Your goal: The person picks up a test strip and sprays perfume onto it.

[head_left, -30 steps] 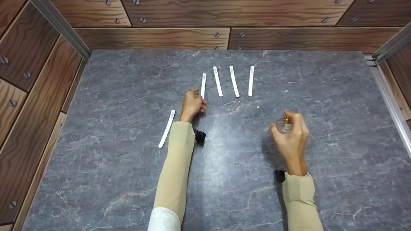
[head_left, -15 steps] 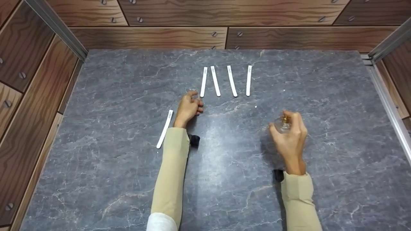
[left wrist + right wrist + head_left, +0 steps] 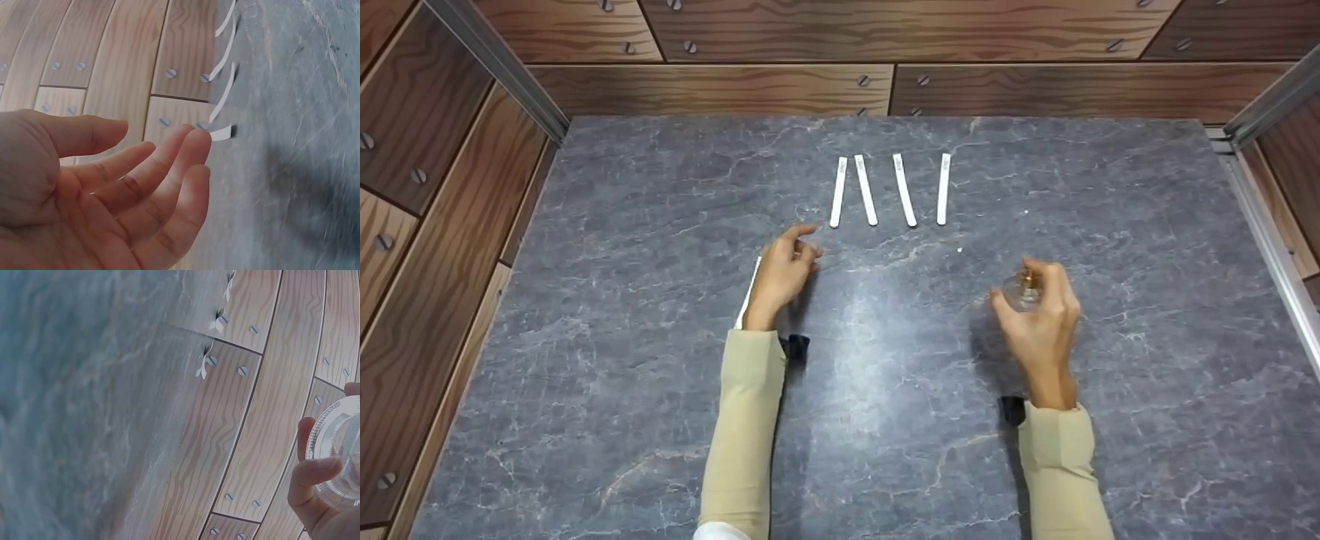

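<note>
My left hand (image 3: 784, 270) is over the table with loosely bent fingers and nothing in them; the left wrist view shows its bare palm (image 3: 107, 208). Just beyond its fingertips lies a white paper test strip (image 3: 838, 193), the leftmost of several in a spaced row at the back. Partly hidden by this hand and wrist is another strip (image 3: 748, 300). My right hand (image 3: 1046, 322) grips a clear glass perfume bottle (image 3: 1027, 298) with a gold-coloured top. The right wrist view shows the bottle's round, ridged glass base (image 3: 337, 433) between thumb and fingers.
Other strips in the row are a middle strip (image 3: 905, 191) and the rightmost strip (image 3: 943, 190). A small white speck (image 3: 959, 250) lies on the grey marbled table (image 3: 900, 420). Wood-patterned panels (image 3: 705, 90) wall the back and sides.
The left hand has let go of the leftmost strip in the row, which now lies flat there. That hand has drawn back toward the lower left. The right hand keeps its place with the perfume bottle.
</note>
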The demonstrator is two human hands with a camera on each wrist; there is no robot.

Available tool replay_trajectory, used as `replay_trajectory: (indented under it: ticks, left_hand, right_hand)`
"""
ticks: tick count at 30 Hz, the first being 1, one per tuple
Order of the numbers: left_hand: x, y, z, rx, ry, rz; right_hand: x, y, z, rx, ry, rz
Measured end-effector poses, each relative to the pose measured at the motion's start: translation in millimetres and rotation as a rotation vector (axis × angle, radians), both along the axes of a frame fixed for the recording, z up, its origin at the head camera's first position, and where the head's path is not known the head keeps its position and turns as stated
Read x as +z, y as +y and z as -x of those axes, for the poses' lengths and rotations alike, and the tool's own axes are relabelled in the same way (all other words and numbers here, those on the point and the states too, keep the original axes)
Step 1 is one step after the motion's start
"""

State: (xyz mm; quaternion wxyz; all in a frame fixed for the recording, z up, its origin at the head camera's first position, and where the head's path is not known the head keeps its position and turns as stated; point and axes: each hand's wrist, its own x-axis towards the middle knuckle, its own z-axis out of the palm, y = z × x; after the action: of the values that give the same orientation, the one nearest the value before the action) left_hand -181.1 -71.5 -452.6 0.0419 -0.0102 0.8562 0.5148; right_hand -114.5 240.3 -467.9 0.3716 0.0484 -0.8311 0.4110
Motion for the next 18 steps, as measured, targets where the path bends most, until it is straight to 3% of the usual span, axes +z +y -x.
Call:
replay_trajectory:
  ticks: [11,18]
  left_hand:
    - [3.2,-20.9,-25.5,0.006,0.032,0.022]
    - [-0.8,-27.9,-39.2,0.025,0.081,0.146]
  right_hand:
    - [0.2,1.4,-0.3,0.006,0.006,0.021]
    - [1.7,1.0,0.0,0.007,-0.010,0.013]
